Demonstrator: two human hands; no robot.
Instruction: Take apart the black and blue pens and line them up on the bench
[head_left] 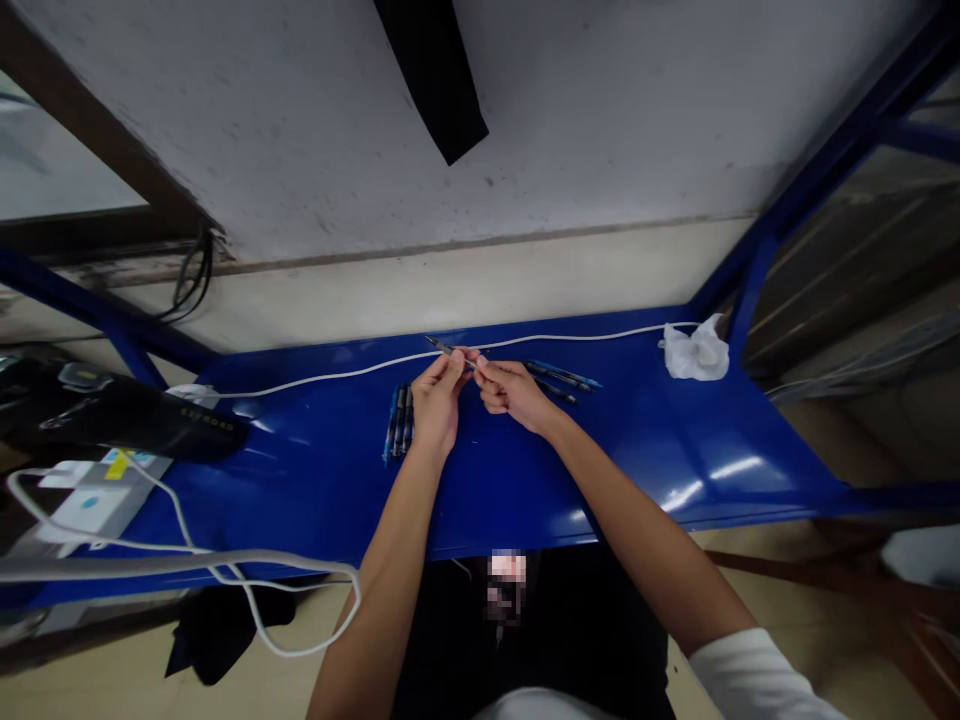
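Above the blue table, my left hand (436, 402) is closed around a slim pen (438, 345), whose pointed end sticks out up and to the left. My right hand (516, 392) pinches at the pen's other end, close against the left fingertips. Whether a separate small part sits between those right fingers is too small to tell. Several dark pens with blue parts (399, 425) lie side by side just left of my left hand. More such pens (566, 377) rest beyond my right hand, partly hidden by it.
A white cable (330, 377) crosses the blue table (517, 490) along the back. Crumpled white paper or plastic (696, 350) is at the far right. On the left are a black bag-like object (187, 420), a white power strip (101, 505) and a looped white cable (285, 652).
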